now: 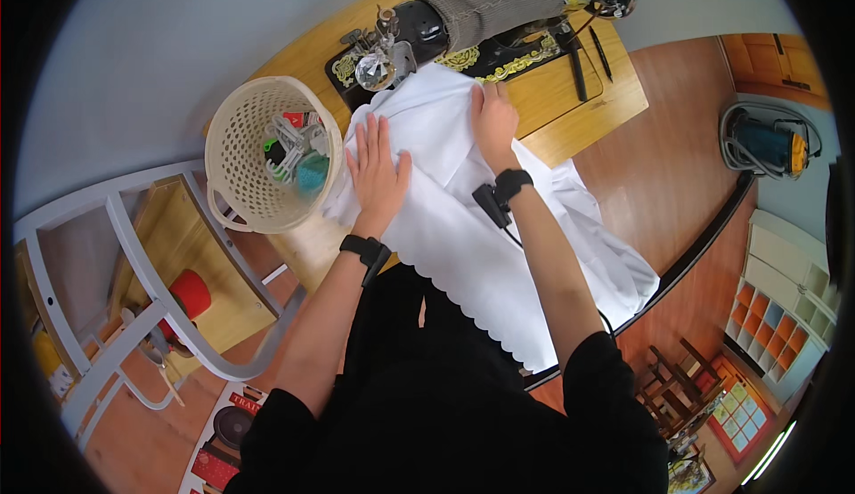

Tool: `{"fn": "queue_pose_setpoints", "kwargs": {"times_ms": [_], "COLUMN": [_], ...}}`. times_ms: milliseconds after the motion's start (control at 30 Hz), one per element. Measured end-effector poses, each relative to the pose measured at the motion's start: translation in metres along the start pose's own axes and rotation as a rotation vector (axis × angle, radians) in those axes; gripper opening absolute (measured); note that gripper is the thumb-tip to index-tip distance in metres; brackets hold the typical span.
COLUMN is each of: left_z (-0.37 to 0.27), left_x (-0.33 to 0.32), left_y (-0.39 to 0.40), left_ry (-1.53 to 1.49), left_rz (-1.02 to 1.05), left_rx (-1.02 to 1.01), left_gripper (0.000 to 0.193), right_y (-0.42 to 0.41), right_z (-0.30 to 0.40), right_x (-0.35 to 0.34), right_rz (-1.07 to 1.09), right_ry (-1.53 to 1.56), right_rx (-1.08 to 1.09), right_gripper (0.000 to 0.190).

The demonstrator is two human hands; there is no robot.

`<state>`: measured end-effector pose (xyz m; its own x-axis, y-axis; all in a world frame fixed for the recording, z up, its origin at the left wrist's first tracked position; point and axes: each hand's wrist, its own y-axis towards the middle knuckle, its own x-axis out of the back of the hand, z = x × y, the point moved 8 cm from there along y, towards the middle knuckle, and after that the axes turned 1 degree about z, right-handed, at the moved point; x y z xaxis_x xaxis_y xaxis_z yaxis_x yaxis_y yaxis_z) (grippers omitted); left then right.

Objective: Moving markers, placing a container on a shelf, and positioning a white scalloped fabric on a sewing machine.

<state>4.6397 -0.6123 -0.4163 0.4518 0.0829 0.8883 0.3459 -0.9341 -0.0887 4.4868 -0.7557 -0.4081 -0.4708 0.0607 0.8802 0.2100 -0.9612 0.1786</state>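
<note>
White fabric with a scalloped edge lies over the wooden table and drapes across my lap and off to the right. My left hand rests flat on it near the scalloped edge, fingers apart. On the cloth's upper part is my right hand, bent at the fingers; whether it pinches a fold cannot be told. Just beyond the cloth stands a black sewing machine with gold decoration and a grey knitted cover on its arm. The cloth reaches up to the needle end, where a clear faceted knob hides the presser foot.
A cream perforated plastic basket holding small items stands beside my left hand. Right of the machine lie a black pen and a black bar-shaped tool. A grey metal frame stands at left, a vacuum cleaner far right.
</note>
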Motion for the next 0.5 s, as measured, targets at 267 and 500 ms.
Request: {"fn": "queue_pose_setpoints", "kwargs": {"times_ms": [267,500], "left_z": [0.023,0.020], "left_x": [0.000,0.021], "left_y": [0.060,0.052], "left_ry": [0.097,-0.193], "left_rz": [-0.057,-0.185], "left_rx": [0.072,0.022], "left_gripper": [0.053,0.027], "right_y": [0.078,0.090], "right_z": [0.020,0.053], "right_x": [-0.032,-0.060], "right_rz": [0.038,-0.173], "right_ry": [0.056,0.105], "right_rx": [0.043,0.378], "right_gripper": [0.019,0.044]}}
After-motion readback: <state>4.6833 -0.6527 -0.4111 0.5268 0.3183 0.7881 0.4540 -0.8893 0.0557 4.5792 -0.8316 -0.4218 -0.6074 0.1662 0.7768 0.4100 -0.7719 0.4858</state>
